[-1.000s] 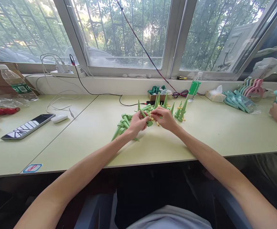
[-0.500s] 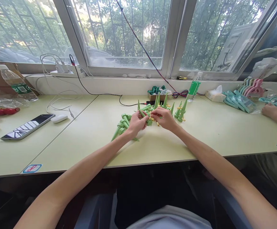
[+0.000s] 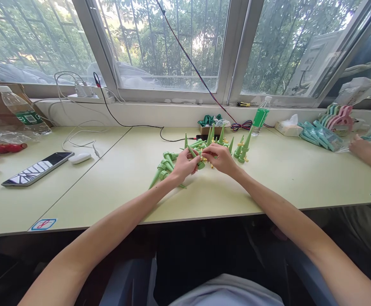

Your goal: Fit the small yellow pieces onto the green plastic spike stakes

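My left hand (image 3: 184, 165) is closed round a green watering spike (image 3: 192, 151), whose point tilts up to the left. Close beside it, my right hand (image 3: 219, 157) is pinched at the fingertips near the spike's capped end; whatever lies in that pinch is hidden. Several loose green spikes (image 3: 164, 166) lie to the left of my left hand, some under the wrist. Behind and to the right of my hands, more spikes stand point up with small yellow pieces on them, such as one upright spike (image 3: 244, 148).
A green-labelled bottle (image 3: 261, 115), a tissue box (image 3: 288, 127) and a small carton (image 3: 215, 129) stand along the back. At right, another person's hand (image 3: 362, 146) touches wrapped blue items (image 3: 322, 135). A phone (image 3: 38, 169) and white case (image 3: 79, 158) lie left; cables run across the table.
My hands stay almost in place, with slight finger shifts and a small turn of the spike. The other person's hand at right has moved and its fingers have lifted.
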A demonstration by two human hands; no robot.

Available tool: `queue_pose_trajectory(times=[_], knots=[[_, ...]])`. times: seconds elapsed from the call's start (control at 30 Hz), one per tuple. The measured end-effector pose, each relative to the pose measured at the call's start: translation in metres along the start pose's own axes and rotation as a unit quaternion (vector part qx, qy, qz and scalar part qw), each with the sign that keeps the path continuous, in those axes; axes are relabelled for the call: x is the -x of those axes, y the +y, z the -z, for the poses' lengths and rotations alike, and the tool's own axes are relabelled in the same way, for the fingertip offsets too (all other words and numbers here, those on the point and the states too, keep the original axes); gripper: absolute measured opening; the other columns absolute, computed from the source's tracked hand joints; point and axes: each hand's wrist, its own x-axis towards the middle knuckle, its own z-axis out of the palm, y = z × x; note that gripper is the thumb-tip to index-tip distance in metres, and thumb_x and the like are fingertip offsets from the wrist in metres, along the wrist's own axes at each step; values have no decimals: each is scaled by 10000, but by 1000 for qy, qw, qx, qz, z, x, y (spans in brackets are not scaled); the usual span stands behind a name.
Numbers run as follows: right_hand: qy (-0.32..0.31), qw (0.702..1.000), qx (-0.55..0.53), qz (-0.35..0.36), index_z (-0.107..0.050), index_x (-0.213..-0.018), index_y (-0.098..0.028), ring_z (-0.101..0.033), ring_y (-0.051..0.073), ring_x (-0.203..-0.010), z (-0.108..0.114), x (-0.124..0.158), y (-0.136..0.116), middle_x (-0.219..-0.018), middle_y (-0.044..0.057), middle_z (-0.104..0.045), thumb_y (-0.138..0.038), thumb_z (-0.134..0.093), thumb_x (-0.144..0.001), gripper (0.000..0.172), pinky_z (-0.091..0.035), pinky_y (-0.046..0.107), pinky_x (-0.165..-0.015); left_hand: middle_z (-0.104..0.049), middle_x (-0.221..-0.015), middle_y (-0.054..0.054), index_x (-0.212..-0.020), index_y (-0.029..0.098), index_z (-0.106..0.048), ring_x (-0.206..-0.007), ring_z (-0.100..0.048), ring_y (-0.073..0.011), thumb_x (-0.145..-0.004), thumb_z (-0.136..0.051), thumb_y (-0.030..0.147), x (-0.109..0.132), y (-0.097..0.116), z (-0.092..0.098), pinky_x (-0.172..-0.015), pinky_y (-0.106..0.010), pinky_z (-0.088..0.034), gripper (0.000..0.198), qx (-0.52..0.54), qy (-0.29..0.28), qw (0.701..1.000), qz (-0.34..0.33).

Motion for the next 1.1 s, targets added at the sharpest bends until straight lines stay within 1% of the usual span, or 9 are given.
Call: queue_pose_trajectory(times=[0.13,0.27,0.47,0.6,0.73,0.87,0.97,1.1], knots=[[-8,1000,0,-6,-722,-846,-197,-566,153,-650,0,0,2,-770,49,-622,-421,-613,-947,269,-489,308,-618,-557,-602,47,-843,188,-538,-369,-466,-59,-801,-742,253,-1,0,0,-351,-197,-322,218,5,11,1000,1],[-22,1000,6,-5,-736,-832,-190,-559,152,-647,1,0,3,-739,41,-609,-406,-616,-950,274,-469,304,-621,-546,-592,58,-846,182,-541,-369,-463,-51,-799,-743,239,-2,0,1,-355,-190,-322,214,12,21,1000,2],[-34,999,-1,-7,-753,-846,-189,-574,143,-664,1,-1,3,-761,40,-619,-398,-638,-941,256,-473,292,-640,-535,-584,69,-839,183,-537,-358,-442,-45,-801,-730,223,-4,0,2,-347,-195,-333,201,25,38,999,-3],[-45,999,5,-7,-756,-847,-181,-563,145,-672,1,-1,3,-767,50,-639,-404,-637,-943,270,-466,294,-640,-544,-602,61,-838,179,-537,-370,-463,-51,-812,-706,206,-4,1,3,-347,-199,-355,173,20,49,999,-8],[-50,999,1,-6,-759,-825,-175,-562,151,-678,1,-1,1,-757,58,-635,-440,-637,-938,312,-457,299,-642,-556,-637,50,-830,175,-533,-377,-468,-49,-830,-678,196,-3,3,3,-345,-201,-359,146,12,49,999,-14],[-54,999,-2,-4,-755,-815,-181,-553,151,-670,2,-1,0,-742,52,-622,-453,-646,-931,315,-447,300,-634,-557,-655,43,-822,171,-537,-382,-465,-45,-834,-677,206,-3,3,3,-347,-199,-358,146,1,44,999,-23],[-56,998,-2,-4,-752,-815,-180,-542,147,-663,2,-1,0,-736,47,-611,-427,-651,-930,290,-441,299,-633,-554,-657,43,-824,172,-539,-382,-462,-43,-832,-687,232,-4,0,4,-351,-197,-363,161,-8,33,999,-32],[-59,998,3,0,-747,-810,-179,-540,147,-672,2,0,1,-739,44,-603,-373,-642,-937,254,-437,298,-645,-571,-695,35,-834,177,-533,-373,-465,-43,-832,-679,262,-5,-3,5,-355,-202,-374,169,-37,26,997,-61]])
